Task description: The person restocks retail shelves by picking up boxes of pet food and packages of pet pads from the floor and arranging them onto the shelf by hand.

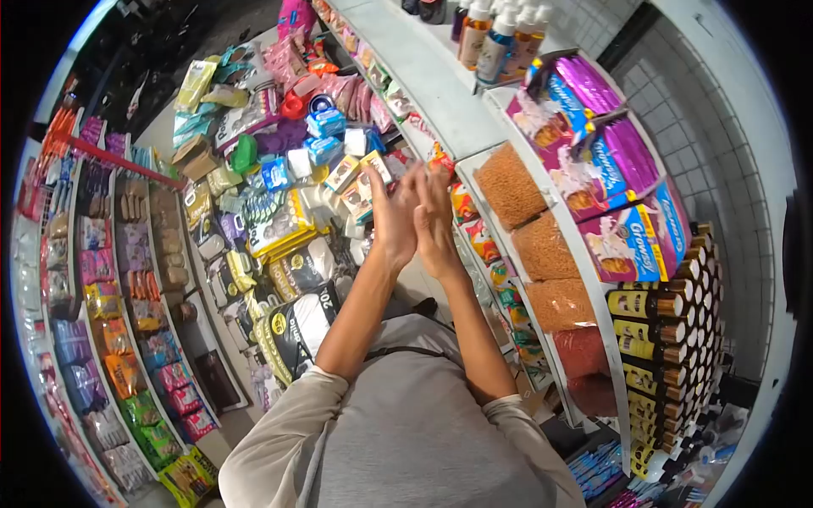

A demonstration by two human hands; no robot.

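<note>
In the middle of the head view my left hand and my right hand are raised with the palms turned toward each other. They touch or nearly touch, and their fingers are stretched out, slightly blurred at the tips. Nothing shows between them. Just behind my left hand lie small printed boxes on a heap of packaged goods. Blue-and-white packets, a green scoop-like item and a yellow-and-black bag are in the same heap.
At my right a white shelf carries spray bottles, purple-and-blue packets, bins of brown pellets and rows of dark bottles. Shelves with hanging packets line the left. A large black-and-white bag lies close to my left forearm.
</note>
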